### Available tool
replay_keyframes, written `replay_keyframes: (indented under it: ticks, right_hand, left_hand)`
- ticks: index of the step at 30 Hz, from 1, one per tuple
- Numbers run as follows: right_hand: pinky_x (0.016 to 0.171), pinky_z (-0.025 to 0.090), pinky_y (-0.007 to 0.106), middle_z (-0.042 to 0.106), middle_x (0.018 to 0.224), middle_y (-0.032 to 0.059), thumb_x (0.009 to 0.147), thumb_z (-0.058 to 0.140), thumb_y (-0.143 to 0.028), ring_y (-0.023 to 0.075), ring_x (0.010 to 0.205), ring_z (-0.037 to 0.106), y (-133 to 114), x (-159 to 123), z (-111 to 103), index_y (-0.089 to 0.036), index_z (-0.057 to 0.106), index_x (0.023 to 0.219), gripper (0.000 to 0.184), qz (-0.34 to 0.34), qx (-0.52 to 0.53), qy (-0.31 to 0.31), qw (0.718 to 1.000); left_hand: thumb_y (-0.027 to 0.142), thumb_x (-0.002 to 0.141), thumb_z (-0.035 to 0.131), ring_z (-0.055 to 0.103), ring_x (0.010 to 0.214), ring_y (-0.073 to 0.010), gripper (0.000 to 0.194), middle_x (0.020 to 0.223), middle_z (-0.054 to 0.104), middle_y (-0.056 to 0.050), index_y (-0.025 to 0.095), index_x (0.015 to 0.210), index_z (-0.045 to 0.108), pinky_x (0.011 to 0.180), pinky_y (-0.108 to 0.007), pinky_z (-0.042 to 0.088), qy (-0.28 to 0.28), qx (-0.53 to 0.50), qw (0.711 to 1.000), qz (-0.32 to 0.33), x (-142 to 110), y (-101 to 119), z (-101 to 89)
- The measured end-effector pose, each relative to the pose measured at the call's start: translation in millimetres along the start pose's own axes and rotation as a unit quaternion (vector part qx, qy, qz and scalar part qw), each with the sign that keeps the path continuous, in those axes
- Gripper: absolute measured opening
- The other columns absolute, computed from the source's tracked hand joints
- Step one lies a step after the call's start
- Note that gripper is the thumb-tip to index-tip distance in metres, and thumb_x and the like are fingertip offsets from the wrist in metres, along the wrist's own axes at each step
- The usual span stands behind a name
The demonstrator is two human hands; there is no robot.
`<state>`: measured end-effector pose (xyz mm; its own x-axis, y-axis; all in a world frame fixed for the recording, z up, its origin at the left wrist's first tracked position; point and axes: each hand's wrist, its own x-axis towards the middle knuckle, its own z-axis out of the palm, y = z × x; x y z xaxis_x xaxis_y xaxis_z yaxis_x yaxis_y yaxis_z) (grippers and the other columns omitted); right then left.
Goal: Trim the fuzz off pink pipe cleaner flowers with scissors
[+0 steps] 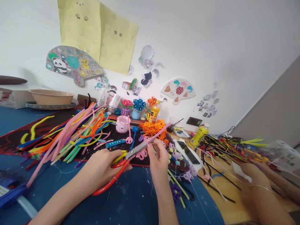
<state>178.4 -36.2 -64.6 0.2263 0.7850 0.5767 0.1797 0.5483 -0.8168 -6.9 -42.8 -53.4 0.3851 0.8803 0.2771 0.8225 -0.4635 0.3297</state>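
- Two things held: red scissors (132, 152) in the left hand (104, 165), a pink stem (161, 132) pinched in the right hand (159, 161) beside the blades.
- Beyond the hands: a pink pot (122, 125).
- Left of the hands: bundled coloured stems (71, 125).

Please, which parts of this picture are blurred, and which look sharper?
In the head view, the blue tool at lower left and the co-worker's hand at right look blurred; also in the head view, the scissors in the person's left hand look sharper.

Metal scissor blades (138, 149), smooth plastic handles (109, 187), fuzzy pipe cleaner (161, 131)
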Motion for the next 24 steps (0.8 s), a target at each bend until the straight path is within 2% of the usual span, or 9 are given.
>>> replay_keyframes:
  ticks: [6, 11, 20, 24]
  right_hand:
    - [0.069, 0.044, 0.028, 0.061, 0.077, 0.0013, 0.086, 0.056, -0.03, 0.0166, 0.072, 0.056, -2.3, -1.1, 0.5, -0.019, 0.062, 0.08, 0.013, -0.016, 0.013, 0.019, 1.0]
    - [0.07, 0.043, 0.028, 0.059, 0.077, 0.001, 0.086, 0.055, -0.025, 0.0167, 0.074, 0.054, -7.9, -2.0, 2.0, -0.019, 0.062, 0.078, 0.012, -0.029, 0.008, -0.024, 0.999]
    - [0.07, 0.041, 0.027, 0.057, 0.078, 0.0006, 0.087, 0.054, -0.024, 0.0161, 0.074, 0.052, -7.0, -2.2, 1.6, -0.019, 0.06, 0.078, 0.012, -0.034, -0.001, -0.031, 0.999]
    - [0.069, 0.041, 0.027, 0.057, 0.078, 0.0005, 0.087, 0.054, -0.024, 0.016, 0.074, 0.052, -4.8, -1.9, 1.1, -0.019, 0.06, 0.08, 0.011, -0.033, -0.005, -0.032, 0.999]
  left_hand:
    - [0.058, 0.082, 0.042, 0.045, 0.053, -0.0152, 0.038, 0.057, 0.051, 0.002, 0.023, 0.068, 0.046, 0.053, -0.025, 0.023, -0.022, 0.0, 1.0, -0.009, -0.5, 4.0, -0.2]
    - [0.052, 0.082, 0.044, 0.044, 0.051, -0.0144, 0.033, 0.057, 0.05, 0.004, 0.023, 0.068, 0.041, 0.052, -0.024, 0.023, -0.032, -0.014, 0.999, -0.018, -1.0, 9.2, -4.0]
    - [0.058, 0.083, 0.042, 0.035, 0.052, -0.0143, 0.039, 0.056, 0.046, 0.003, 0.023, 0.067, 0.045, 0.053, -0.025, 0.021, -0.042, -0.002, 0.999, -0.021, -0.1, 4.8, -1.3]
    - [0.061, 0.083, 0.041, 0.036, 0.052, -0.0147, 0.041, 0.055, 0.046, 0.003, 0.023, 0.066, 0.045, 0.053, -0.025, 0.021, -0.052, 0.0, 0.998, -0.031, -0.2, 4.9, -1.5]
